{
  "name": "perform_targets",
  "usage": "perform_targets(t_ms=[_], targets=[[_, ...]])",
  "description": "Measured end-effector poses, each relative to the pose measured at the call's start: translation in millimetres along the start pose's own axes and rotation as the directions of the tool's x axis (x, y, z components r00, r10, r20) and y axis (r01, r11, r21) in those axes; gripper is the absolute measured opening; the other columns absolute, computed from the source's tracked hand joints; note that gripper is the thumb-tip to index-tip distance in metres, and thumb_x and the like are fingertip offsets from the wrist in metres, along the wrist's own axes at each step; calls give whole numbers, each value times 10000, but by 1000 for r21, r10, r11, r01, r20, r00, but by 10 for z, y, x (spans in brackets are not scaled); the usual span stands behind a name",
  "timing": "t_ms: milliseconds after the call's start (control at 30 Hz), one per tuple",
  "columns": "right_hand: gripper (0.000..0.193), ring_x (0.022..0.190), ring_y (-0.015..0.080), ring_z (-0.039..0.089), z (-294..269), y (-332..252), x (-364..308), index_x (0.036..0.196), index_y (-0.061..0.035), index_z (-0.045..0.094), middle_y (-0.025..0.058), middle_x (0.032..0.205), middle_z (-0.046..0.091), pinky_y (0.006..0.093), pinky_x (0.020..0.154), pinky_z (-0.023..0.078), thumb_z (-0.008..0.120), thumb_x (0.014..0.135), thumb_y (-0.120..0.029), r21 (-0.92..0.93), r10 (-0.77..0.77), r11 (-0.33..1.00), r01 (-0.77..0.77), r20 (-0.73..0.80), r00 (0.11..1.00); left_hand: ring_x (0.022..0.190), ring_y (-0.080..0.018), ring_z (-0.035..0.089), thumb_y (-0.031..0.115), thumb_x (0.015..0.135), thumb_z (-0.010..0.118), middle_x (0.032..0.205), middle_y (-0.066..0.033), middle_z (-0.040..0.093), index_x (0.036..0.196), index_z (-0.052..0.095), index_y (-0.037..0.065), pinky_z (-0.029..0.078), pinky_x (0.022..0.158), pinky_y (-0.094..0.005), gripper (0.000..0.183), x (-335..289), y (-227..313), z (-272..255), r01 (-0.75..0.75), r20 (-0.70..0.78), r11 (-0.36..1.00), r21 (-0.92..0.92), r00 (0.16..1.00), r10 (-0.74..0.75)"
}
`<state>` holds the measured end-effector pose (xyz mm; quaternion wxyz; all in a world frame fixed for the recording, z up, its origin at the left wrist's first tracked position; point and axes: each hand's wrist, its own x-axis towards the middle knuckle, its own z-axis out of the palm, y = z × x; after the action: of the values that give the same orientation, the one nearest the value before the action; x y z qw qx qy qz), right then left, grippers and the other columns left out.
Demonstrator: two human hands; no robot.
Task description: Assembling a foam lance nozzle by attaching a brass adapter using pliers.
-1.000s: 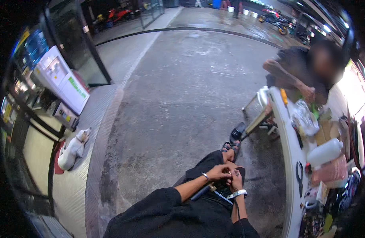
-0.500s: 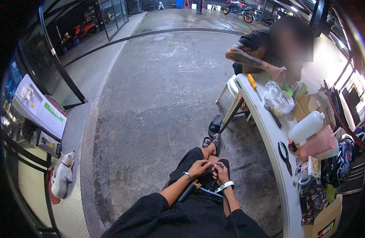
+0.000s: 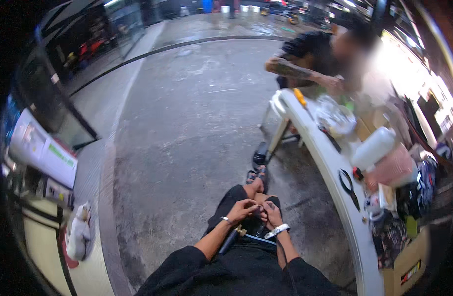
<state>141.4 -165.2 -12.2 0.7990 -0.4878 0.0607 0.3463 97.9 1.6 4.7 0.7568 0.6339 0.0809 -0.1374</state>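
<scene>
While both arms reach forward over the lap, the left hand [image 3: 242, 211] and right hand [image 3: 273, 216] meet just above the knees, their fingers curled and tips close together; whether they grip something small between them, I cannot tell. Just below the left hand, a black-handled tool [image 3: 229, 242] with a brass fitting [image 3: 241, 231] lies tilted on the lap, and a pale hose [image 3: 260, 239] runs beside it, below the right hand. To the right, a white counter [image 3: 329, 170] carries black pliers [image 3: 355, 200], a white bottle [image 3: 374, 148], a pink container [image 3: 391, 165] and a plastic bag [image 3: 335, 116]. Another person [image 3: 305, 52] leans over its far end, and a white dog [image 3: 78, 239] lies far left
</scene>
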Motion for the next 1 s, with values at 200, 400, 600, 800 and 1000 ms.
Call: perform_targets(t_ms=[200,400,600,800,1000], targets=[[228,457,41,395,207,162,141,943,-94,502,-4,701,518,179,378,315,482,909,-319,-244,38,970,-21,68,997,780,-104,567,129,858,566,878,-32,599,992,569,10,479,668,-226,179,-31,-91,-190,-41,-95,997,61,994,47],[191,420,48,371,143,193,158,827,-93,488,-4,633,496,188,358,277,507,895,-270,-139,-27,990,26,-8,1000,702,-73,542,113,849,582,805,-4,581,966,559,29,433,599,-181,145,14,-67,-78,-86,-43,993,79,995,90],[189,424,54,398,151,198,149,798,-83,489,-4,614,511,205,361,321,521,884,-248,-226,-105,970,90,-55,993,709,-71,548,116,860,566,817,-13,586,964,561,21,444,586,-188,141,6,14,-23,-71,-49,990,126,996,78],[168,440,72,428,255,140,141,826,-73,505,3,621,509,208,371,354,519,874,-234,-232,-33,973,19,-57,998,714,-75,550,129,857,574,823,-19,588,968,567,20,443,585,-190,156,24,-117,-139,-75,-73,993,92,994,81],[188,458,66,425,111,196,153,834,-81,489,-5,629,491,215,404,369,497,891,-261,-340,-29,940,0,-79,996,723,-79,550,67,833,587,833,-27,598,964,561,14,451,600,-195,144,30,-50,-42,-75,-61,992,106,995,82]])
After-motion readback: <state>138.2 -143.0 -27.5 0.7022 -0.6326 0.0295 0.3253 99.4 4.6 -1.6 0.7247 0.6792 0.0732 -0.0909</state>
